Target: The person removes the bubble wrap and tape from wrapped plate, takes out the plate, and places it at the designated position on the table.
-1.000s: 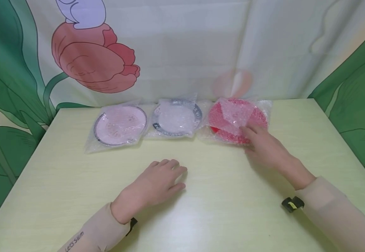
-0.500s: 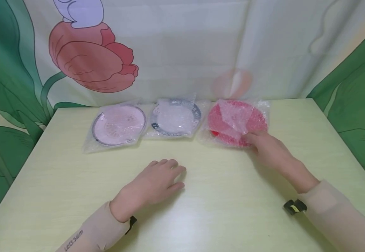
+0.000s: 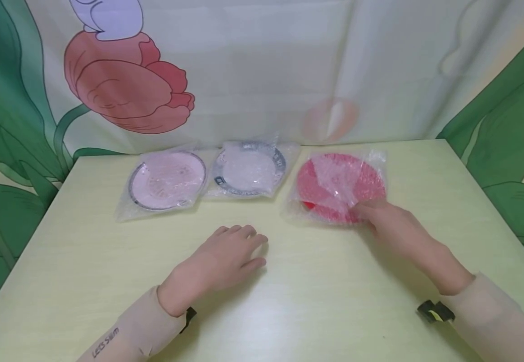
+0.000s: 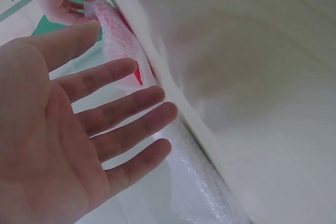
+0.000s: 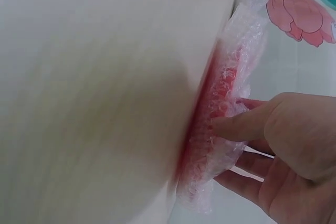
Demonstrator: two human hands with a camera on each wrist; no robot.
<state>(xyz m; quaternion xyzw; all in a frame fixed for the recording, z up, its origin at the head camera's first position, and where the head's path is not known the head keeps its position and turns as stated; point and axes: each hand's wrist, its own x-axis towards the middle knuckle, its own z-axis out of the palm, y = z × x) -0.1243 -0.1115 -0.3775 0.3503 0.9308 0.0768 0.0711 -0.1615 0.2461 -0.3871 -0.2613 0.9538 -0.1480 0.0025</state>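
Observation:
At the right end of a row lies a red plate [image 3: 370, 183] in clear bubble wrap. My right hand [image 3: 399, 229] pinches its near right edge. In the right wrist view the thumb [image 5: 236, 126] is on the near face of the wrapped plate, with the other fingers partly hidden behind it. My left hand [image 3: 225, 259] is in front of the row, touching none of the plates; the left wrist view shows its fingers [image 4: 121, 103] spread and nearly straight.
A white plate with a dark blue patterned rim [image 3: 249, 168] and a pinkish plate with a dark rim [image 3: 168, 181], both in bubble wrap, lie left of the red one. They rest on a pale table [image 3: 311, 311] before a printed curtain [image 3: 252, 65].
My right hand has drawn the red plate toward me, opening a gap between it and the blue-rimmed plate. The left hand has hardly moved. The head view has shifted slightly.

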